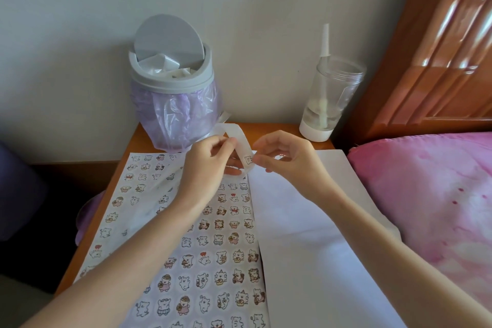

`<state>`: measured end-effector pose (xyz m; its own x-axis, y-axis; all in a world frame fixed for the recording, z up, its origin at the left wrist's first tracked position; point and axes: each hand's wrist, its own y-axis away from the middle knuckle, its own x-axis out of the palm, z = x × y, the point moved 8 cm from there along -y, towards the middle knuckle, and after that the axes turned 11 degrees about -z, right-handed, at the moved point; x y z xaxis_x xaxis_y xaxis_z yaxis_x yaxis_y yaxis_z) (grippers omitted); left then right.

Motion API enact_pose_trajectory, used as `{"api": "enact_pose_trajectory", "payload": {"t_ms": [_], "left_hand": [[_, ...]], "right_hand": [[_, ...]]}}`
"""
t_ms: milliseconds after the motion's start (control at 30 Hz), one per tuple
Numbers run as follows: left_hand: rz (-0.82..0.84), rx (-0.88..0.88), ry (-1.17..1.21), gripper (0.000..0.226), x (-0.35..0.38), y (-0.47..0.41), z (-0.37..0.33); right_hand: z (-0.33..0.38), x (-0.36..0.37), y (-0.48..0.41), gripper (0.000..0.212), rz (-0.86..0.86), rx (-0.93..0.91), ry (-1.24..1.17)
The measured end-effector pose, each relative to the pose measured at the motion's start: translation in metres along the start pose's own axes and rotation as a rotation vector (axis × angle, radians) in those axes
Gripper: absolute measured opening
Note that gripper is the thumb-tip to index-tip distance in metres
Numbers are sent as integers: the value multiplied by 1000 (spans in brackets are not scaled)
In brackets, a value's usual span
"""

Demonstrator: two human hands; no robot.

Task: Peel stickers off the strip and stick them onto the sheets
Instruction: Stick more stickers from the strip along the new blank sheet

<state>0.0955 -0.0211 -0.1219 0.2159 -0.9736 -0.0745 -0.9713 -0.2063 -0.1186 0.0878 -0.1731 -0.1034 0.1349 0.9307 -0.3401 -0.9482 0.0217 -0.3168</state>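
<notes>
Two sheets: flat paper, side by side on orange wooden surface (pixel 138 138); sticker-covered white sheet (pixel 226 247) carries rows of round cartoon-bear stickers, blank white sheet (pixel 306 221) is smooth.
Strip: thin glossy white backing strip (pixel 241 141), looped, held above the sheets' far ends; bear sticker (pixel 249 160) near its lower end.
Hidden: forearms cover parts of both sheets; near edges cut off.
Left hand (pixel 210 160) grip: thumb and fingers pinching strip.
Right hand (pixel 287 157) grip: fingers curled, thumb tip at sticker's edge; can't tell if the pinch is closed.

No legible text, brand or number on sticker sheet (pixel 218 261), bin (pixel 170 80) or bottle (pixel 327 104).
</notes>
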Motion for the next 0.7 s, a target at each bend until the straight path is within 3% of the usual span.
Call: {"api": "enact_pose_trajectory", "payload": {"t_ms": [167, 333, 700], "left_hand": [[-21, 13, -16, 23, 2, 1, 0], [22, -87, 52, 32, 9, 6, 4], [68, 11, -55, 18, 12, 9, 7]], "right_hand": [[-1, 1, 1, 7, 1, 11, 11], [-3, -5, 0, 15, -42, 12, -4], [-6, -6, 4, 14, -38, -13, 25]]}}
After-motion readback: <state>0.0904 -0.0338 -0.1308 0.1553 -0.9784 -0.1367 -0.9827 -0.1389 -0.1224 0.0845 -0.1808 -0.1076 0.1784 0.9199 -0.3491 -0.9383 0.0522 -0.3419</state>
